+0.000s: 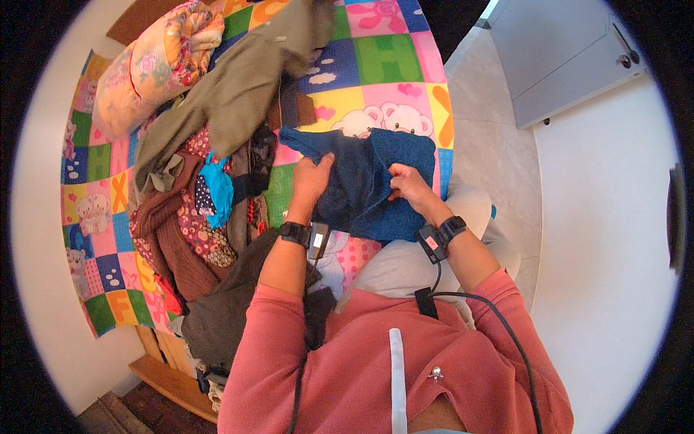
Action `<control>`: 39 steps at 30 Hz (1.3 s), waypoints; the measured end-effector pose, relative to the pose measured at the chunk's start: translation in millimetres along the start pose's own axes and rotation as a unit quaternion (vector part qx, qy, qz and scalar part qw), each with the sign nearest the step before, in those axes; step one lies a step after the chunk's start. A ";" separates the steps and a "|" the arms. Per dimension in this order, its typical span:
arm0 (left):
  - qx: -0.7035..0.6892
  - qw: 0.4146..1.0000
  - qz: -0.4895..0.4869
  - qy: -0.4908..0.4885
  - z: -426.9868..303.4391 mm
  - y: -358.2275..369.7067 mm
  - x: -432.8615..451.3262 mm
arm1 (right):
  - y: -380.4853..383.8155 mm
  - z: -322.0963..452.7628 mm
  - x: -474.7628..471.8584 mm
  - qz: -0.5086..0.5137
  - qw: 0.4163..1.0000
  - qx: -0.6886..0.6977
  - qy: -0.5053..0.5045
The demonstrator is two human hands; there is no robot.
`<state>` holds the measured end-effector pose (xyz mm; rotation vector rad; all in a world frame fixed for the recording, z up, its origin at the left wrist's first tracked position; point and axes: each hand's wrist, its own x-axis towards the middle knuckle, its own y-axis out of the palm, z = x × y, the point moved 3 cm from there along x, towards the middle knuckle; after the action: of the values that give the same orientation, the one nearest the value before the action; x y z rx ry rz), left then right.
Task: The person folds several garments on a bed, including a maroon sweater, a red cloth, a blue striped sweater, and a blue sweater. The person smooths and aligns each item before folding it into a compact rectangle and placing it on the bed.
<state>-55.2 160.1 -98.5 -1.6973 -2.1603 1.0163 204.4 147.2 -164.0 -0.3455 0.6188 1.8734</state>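
Note:
A dark blue knitted garment [404,149] lies partly folded in front of me, its right part spread near the mat's edge and over my leg. My left hand [313,176] grips its left part, thumb on top. With bent fingers, my right hand [407,186] pinches an edge that runs down the middle of the cloth. The fingertips of both hands are partly hidden by the fabric. Beneath it is a colourful play mat [387,59] printed with letters and bears.
Left of my hands is a heap with a brown knitted garment [173,238], a bright blue cloth [219,187] and a dark grey garment [227,312]. A long olive garment [238,81], blurred at its top, stretches above. A rolled floral quilt [146,70] and a grey door [564,54] stand farther off.

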 end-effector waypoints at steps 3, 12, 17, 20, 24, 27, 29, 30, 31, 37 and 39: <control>0.115 0.987 0.025 0.110 -19.3 10.6 -13.7 | -3.8 0.6 -2.8 -0.006 0.999 0.033 -0.004; 0.227 0.941 0.136 0.211 -67.6 79.0 -49.0 | -10.9 16.9 -34.3 -0.041 0.986 0.144 -0.075; 0.234 0.940 0.157 0.191 -68.9 95.4 -50.2 | -14.6 29.8 -45.0 -0.005 0.975 0.202 -0.093; 0.217 0.948 0.156 0.172 -67.9 104.2 -59.5 | -12.2 32.1 -46.0 -0.049 0.948 0.303 -0.082; 0.215 0.915 0.246 0.237 -67.0 109.3 -68.1 | -17.4 22.9 -40.7 -0.117 0.929 0.340 -0.090; 0.057 0.843 0.517 0.135 -60.8 99.5 -41.6 | -36.2 12.9 -39.5 -0.077 0.939 0.321 -0.098; -0.070 0.773 0.628 0.049 -59.8 78.5 -9.4 | -45.6 6.9 -35.4 -0.063 0.941 0.326 -0.070; -0.129 0.727 0.674 0.004 -61.0 74.4 -2.4 | -47.2 4.9 -33.3 -0.062 0.940 0.328 -0.073; -0.074 0.739 0.668 0.040 -61.4 74.3 4.4 | -47.2 3.3 -31.5 -0.062 0.938 0.331 -0.078; 0.130 0.750 0.324 0.562 -81.3 93.2 2.1 | -45.6 0.9 -18.4 -0.107 0.935 0.332 -0.063; 0.103 0.765 0.238 0.589 -73.9 98.0 -14.0 | -47.4 -4.3 -17.1 -0.112 0.935 0.334 -0.028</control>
<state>65.6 185.3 -102.0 -1.9616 -0.7915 0.0618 254.5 145.0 -170.9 0.0857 1.0804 1.3494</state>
